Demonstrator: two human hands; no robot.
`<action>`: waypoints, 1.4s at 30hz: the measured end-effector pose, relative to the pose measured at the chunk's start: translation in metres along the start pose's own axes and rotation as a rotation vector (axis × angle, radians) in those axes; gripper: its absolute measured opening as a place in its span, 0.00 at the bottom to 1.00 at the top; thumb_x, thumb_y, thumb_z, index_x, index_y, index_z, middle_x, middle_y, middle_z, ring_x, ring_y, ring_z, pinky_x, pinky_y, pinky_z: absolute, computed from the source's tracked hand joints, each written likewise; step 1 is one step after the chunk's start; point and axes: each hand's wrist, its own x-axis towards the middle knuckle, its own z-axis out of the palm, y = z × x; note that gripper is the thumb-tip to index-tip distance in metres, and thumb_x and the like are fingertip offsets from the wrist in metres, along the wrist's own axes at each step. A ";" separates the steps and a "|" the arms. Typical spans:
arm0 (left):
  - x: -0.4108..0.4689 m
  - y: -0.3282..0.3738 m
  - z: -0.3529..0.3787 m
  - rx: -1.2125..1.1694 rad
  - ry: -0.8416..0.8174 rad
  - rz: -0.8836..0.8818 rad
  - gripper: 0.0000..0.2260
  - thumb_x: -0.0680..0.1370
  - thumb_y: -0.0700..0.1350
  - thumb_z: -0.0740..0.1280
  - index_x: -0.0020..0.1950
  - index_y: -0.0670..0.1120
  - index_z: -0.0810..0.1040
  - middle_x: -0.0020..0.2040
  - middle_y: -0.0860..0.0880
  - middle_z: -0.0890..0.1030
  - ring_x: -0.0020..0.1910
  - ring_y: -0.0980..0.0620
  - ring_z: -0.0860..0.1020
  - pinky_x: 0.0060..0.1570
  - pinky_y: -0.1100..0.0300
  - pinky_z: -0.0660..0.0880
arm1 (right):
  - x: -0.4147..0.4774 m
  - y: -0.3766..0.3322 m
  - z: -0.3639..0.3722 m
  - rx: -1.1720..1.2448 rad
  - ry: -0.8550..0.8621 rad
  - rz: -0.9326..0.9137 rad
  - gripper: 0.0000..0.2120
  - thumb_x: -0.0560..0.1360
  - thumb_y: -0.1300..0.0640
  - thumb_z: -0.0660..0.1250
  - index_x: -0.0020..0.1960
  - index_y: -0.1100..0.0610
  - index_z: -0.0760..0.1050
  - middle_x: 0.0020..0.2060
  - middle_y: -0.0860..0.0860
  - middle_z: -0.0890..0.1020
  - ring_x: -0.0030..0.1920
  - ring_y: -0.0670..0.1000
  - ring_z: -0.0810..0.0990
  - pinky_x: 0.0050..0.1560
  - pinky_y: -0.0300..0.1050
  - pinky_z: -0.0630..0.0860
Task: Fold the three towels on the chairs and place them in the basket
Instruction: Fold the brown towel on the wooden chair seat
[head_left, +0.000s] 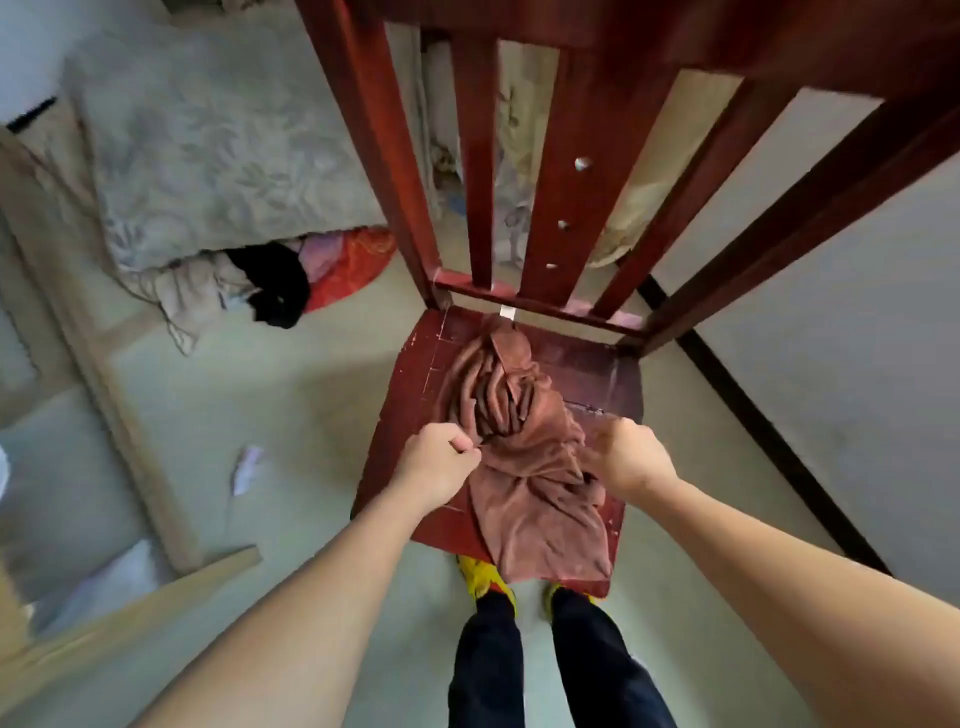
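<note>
Both your bare arms reach forward and down, forearms angling in toward each other. Your left hand (439, 462) is curled into a loose fist, thumb and fingers pinched together on a fold of the towel (524, 467). Your right hand (631, 457) is also closed, knuckles up, gripping the towel's other side. The hands sit level and a little apart.

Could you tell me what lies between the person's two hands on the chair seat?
In the head view, only the bunched brown towel lies between the left hand and right hand; both pinch its cloth.
</note>
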 end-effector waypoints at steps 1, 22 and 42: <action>0.013 0.001 0.006 -0.074 -0.013 -0.001 0.04 0.72 0.45 0.70 0.43 0.47 0.83 0.43 0.47 0.84 0.48 0.44 0.82 0.48 0.56 0.76 | 0.007 0.002 0.008 0.036 0.021 0.018 0.16 0.71 0.47 0.65 0.57 0.51 0.77 0.48 0.57 0.83 0.49 0.62 0.81 0.41 0.47 0.73; 0.091 0.033 0.031 -1.310 0.050 -0.370 0.11 0.70 0.36 0.59 0.49 0.40 0.78 0.49 0.41 0.83 0.46 0.43 0.82 0.46 0.51 0.78 | -0.001 0.052 0.076 0.104 0.235 -0.124 0.06 0.73 0.56 0.64 0.44 0.52 0.66 0.40 0.49 0.72 0.43 0.60 0.77 0.39 0.50 0.71; 0.108 -0.052 0.036 -0.379 0.308 0.010 0.12 0.70 0.51 0.72 0.40 0.42 0.77 0.40 0.42 0.82 0.37 0.46 0.79 0.42 0.48 0.78 | 0.090 -0.029 0.068 0.218 0.201 0.074 0.08 0.71 0.60 0.63 0.41 0.53 0.81 0.43 0.56 0.83 0.46 0.60 0.80 0.43 0.44 0.72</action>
